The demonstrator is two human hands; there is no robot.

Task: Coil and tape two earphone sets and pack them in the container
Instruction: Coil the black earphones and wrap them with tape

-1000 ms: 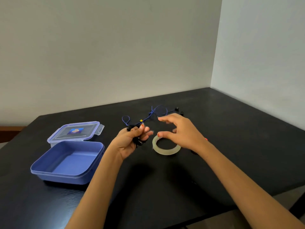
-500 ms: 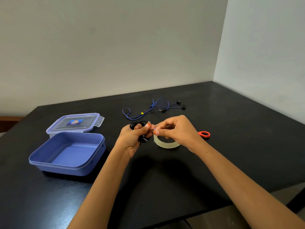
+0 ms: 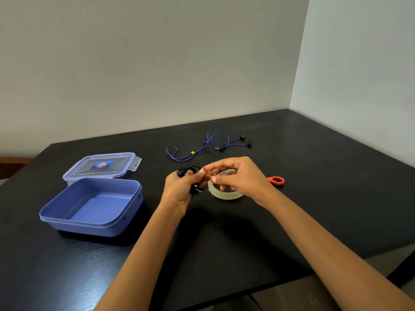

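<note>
Soft, even light. The black wood-grain table shows a pale sheen left of the left hand and a faint shadow beneath it; focus is sharp.

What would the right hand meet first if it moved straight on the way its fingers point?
Its fingers point leftwards, so the right hand would probably first meet the left hand and the coiled black earphone bundle it grips; the gap looks small, though depth is unclear.

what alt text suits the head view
A left hand holds coiled black earphones while the right hand pinches a tape end by the tape roll. An open blue container, its lid, blue earphones and red scissors lie on the black table.
</note>
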